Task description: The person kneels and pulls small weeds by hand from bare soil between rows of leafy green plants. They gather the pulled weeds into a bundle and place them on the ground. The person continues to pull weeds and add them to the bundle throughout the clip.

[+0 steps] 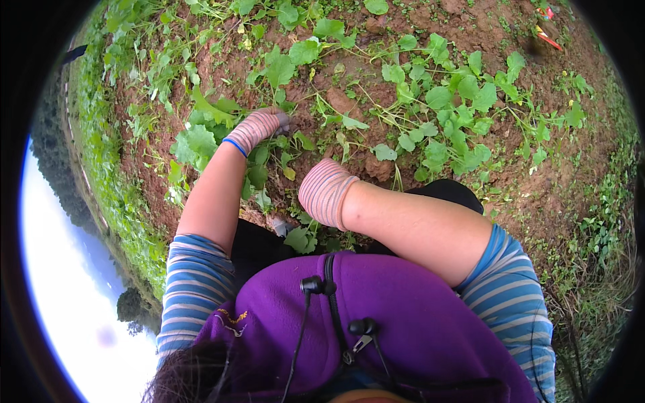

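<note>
My left hand [259, 127] wears a striped knit work glove with grey fingertips. It reaches down among broad green leaves [197, 146] of leafy seedlings, its fingers bent toward the soil. Whether stems lie in its grasp is hidden by the glove and leaves. My right hand [325, 194], in a matching striped glove, is lower and nearer my body, turned inward over the ground. Its fingers are out of sight behind the back of the glove. A small yellowed leaf [289, 173] hangs between the two hands. Below them, another green leaf [301, 240] shows close to my jacket.
Sprawling leafy plants [453, 111] spread over reddish-brown soil [549, 186] to the right. A red and yellow scrap [548, 38] lies at the upper right. Grass and weeds [599, 302] border the right side. Earphones [311, 285] dangle on my purple jacket [403, 307].
</note>
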Action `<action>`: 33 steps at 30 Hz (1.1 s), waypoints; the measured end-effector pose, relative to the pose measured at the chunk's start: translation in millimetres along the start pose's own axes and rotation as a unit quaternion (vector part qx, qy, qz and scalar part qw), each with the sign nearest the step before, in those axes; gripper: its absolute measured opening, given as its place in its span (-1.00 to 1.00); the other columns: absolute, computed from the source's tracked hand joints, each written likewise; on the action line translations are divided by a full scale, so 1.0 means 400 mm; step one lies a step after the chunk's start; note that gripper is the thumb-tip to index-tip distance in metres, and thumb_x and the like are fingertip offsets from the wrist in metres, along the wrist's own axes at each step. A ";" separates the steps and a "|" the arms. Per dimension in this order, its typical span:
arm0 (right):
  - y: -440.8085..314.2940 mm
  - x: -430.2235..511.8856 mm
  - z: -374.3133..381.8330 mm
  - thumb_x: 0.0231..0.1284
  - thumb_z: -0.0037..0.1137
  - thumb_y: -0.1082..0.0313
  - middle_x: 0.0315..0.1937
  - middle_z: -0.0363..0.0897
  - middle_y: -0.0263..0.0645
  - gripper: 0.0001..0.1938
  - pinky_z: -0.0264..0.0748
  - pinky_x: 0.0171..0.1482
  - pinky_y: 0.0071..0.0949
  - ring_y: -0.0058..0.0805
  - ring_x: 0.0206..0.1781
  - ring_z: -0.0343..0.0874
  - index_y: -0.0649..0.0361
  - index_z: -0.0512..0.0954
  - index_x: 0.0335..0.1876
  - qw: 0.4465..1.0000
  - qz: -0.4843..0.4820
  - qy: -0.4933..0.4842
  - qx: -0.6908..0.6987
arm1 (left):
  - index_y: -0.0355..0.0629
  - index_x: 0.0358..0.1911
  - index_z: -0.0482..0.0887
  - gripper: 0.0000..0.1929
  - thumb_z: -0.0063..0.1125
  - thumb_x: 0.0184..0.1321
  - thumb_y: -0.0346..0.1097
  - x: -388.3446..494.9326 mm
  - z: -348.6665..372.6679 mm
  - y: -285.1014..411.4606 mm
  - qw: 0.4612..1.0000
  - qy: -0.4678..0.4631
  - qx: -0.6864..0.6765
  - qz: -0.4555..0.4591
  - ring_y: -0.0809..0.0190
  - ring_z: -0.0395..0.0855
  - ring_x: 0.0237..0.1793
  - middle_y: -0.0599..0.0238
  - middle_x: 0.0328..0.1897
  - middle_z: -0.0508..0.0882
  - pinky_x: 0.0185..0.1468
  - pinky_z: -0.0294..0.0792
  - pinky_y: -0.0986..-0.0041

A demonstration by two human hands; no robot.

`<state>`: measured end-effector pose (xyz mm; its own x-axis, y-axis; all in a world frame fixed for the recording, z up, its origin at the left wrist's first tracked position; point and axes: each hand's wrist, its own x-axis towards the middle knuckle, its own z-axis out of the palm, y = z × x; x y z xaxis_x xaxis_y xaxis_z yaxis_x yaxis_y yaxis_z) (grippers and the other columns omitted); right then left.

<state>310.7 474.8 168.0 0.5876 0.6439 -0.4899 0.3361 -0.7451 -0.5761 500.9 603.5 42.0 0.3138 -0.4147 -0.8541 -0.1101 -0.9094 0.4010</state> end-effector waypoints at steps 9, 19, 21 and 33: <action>0.001 0.017 -0.011 -0.02 0.15 0.31 -0.48 0.70 -0.11 -0.81 0.58 -0.40 -0.15 -0.15 -0.40 0.69 0.17 0.74 -0.36 1.000 -0.013 0.004 0.000 | -0.16 0.15 0.60 -0.50 0.23 0.17 -0.07 0.001 0.071 0.106 0.937 0.024 0.338 -0.086 -0.06 0.63 0.17 -0.03 0.14 0.67 0.20 0.47 0.14; 0.000 0.010 -0.007 0.03 0.15 0.30 -0.38 0.72 -0.13 -0.80 0.60 -0.32 -0.15 -0.15 -0.30 0.71 0.13 0.75 -0.28 1.000 -0.003 0.001 0.006 | -0.11 0.10 0.66 -0.61 0.18 0.19 -0.21 0.011 0.090 0.080 0.942 0.053 0.309 -0.121 -0.09 0.65 0.14 0.08 0.16 0.67 0.14 0.52 0.13; -0.003 0.014 -0.009 0.11 0.15 0.26 -0.18 0.76 -0.18 -0.74 0.62 -0.22 -0.13 -0.18 -0.14 0.73 0.04 0.76 -0.12 0.999 0.005 -0.034 -0.001 | -0.13 0.08 0.68 -0.60 0.19 0.18 -0.18 0.017 0.091 0.076 0.943 0.050 0.304 -0.127 -0.09 0.65 0.13 0.06 0.15 0.68 0.14 0.52 0.13; -0.002 0.010 0.014 0.00 0.16 0.31 -0.45 0.70 -0.09 -0.82 0.60 -0.34 -0.15 -0.10 -0.37 0.69 0.15 0.74 -0.37 1.000 -0.016 0.021 0.005 | -0.07 0.03 0.74 -0.59 0.21 0.14 -0.07 0.088 0.120 0.028 0.932 0.028 0.306 -0.189 -0.03 0.68 0.13 0.22 0.16 0.70 0.13 0.50 0.11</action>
<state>308.7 479.0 162.9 0.6064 0.6600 -0.4435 0.3487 -0.7220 -0.5976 465.5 577.1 0.4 0.4867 -0.0732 -0.8705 -0.4941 -0.8448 -0.2053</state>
